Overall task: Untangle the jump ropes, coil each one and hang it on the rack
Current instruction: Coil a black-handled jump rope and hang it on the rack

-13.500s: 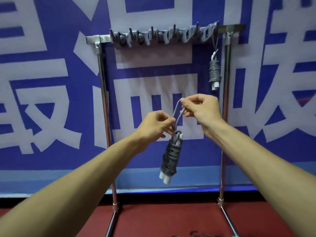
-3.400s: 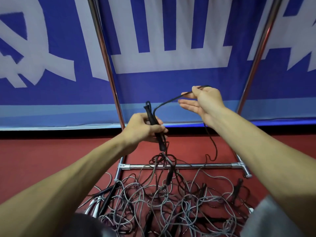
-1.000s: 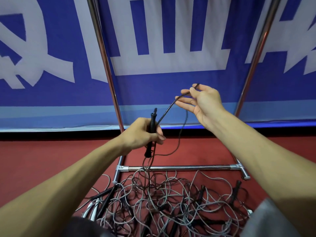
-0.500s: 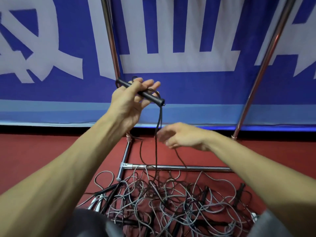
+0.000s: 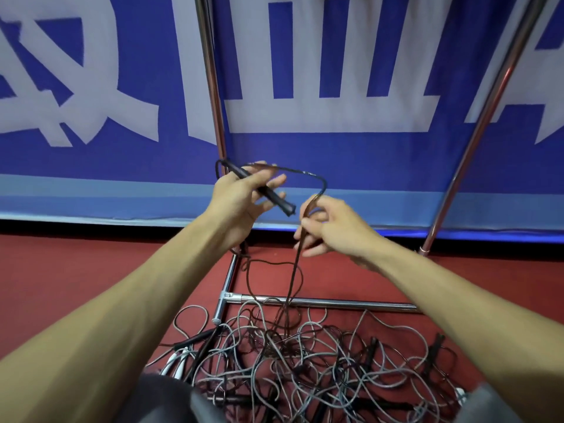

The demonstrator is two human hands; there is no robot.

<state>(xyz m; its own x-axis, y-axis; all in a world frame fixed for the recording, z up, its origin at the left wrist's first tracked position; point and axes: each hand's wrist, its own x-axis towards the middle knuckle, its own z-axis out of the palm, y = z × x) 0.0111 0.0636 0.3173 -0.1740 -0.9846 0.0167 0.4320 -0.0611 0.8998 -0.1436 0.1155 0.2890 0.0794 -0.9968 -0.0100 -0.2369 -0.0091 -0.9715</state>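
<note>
Now that the right hand (image 5: 334,230) has risen to pinch the dark cord (image 5: 306,173) just beside the left hand (image 5: 239,204), which grips the black handle (image 5: 270,194), a first loop arches between them; coiling looks begun, though the cord trails into the tangle (image 5: 305,361) below both hands. Behind them, the banner (image 5: 335,154) carries white characters, cropped and unreadable

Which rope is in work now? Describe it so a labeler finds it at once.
Start at the rack's base bar, with the tangled pile on the red floor before it. One dark rope rises from that pile to both hands: the right hand pinches it, the left hand grips its black handle. It alone is lifted; the rest, mostly grey, lie on the floor.
</note>
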